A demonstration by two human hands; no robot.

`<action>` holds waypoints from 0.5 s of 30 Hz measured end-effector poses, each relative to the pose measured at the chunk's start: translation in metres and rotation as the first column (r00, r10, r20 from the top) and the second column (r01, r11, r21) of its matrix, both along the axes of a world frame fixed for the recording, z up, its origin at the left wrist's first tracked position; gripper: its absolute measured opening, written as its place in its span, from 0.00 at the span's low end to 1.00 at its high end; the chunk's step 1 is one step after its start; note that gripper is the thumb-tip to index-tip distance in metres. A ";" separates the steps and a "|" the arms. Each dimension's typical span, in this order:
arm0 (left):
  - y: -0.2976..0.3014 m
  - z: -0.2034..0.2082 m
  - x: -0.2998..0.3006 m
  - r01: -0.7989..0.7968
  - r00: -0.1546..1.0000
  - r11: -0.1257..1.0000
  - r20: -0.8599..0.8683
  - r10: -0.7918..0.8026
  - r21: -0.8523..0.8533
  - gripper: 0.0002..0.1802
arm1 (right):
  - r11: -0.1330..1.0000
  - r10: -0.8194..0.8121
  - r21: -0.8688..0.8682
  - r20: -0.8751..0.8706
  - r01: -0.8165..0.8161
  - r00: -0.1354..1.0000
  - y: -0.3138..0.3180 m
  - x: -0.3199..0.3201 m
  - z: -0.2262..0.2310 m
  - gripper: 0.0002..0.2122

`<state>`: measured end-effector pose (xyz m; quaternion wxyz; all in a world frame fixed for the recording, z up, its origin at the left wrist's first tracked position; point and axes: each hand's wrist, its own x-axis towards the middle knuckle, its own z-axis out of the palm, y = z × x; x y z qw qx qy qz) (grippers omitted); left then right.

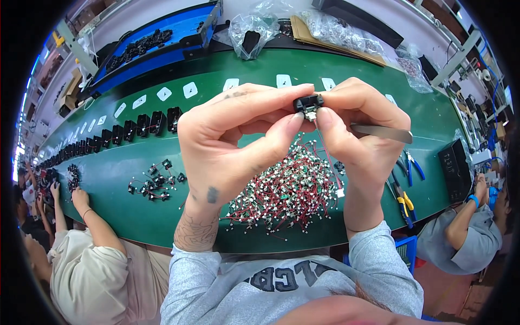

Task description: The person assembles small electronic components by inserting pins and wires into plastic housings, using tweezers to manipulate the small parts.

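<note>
In front of me, above the green table [216, 65], both my hands meet at a small black plastic housing [309, 102]. My left hand [230, 138] pinches its left side between thumb and fingers. From the other side, my right hand [360, 122] grips it, the thumb against a small white connector piece [310, 115] at its lower edge. A thin red wire [326, 149] hangs from there to a white plug [340, 193]. Metal tweezers [384, 132] are also tucked in my right hand. Below lies a heap of small wired boards [284, 189] with white plugs.
Left of the heap sit several wired black parts [157, 181]. Black housings [130, 130] line up behind them. A blue bin [189, 38] stands at the back left. Blue pliers [414, 165], yellow-handled pliers [403, 203] and a black box [455, 168] are right. Co-workers sit on both sides.
</note>
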<state>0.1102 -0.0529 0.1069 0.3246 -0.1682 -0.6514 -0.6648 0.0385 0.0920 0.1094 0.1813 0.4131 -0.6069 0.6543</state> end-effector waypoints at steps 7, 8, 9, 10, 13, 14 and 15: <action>0.002 -0.003 0.002 -0.120 0.992 0.988 -0.049 0.116 -0.093 0.20 | 0.998 -0.059 0.015 -0.027 0.060 0.998 -0.002 0.006 0.000 0.08; 0.002 -0.004 0.001 -0.123 0.991 0.987 -0.062 0.117 -0.100 0.20 | 0.999 -0.052 0.009 -0.009 0.052 0.999 -0.003 0.007 -0.001 0.08; 0.001 -0.004 0.001 -0.126 0.990 0.986 -0.075 0.118 -0.107 0.20 | 0.999 -0.045 0.002 0.010 0.045 0.999 -0.003 0.007 -0.001 0.08; 0.000 -0.005 0.000 -0.129 0.989 0.985 -0.088 0.120 -0.115 0.20 | 0.999 -0.038 -0.005 0.028 0.038 0.999 -0.004 0.008 -0.002 0.08; 0.001 -0.006 -0.003 -0.147 0.986 0.983 -0.096 0.137 -0.113 0.20 | 0.999 -0.026 -0.018 0.081 0.027 0.996 -0.006 0.007 -0.002 0.07; 0.002 -0.006 -0.004 -0.164 0.984 0.981 -0.091 0.154 -0.106 0.20 | 0.999 -0.019 -0.025 0.115 0.022 0.993 -0.006 0.007 -0.001 0.07; 0.004 -0.006 -0.005 -0.180 0.981 0.979 -0.086 0.172 -0.098 0.20 | 0.999 -0.011 -0.033 0.149 0.016 0.989 -0.007 0.006 -0.001 0.07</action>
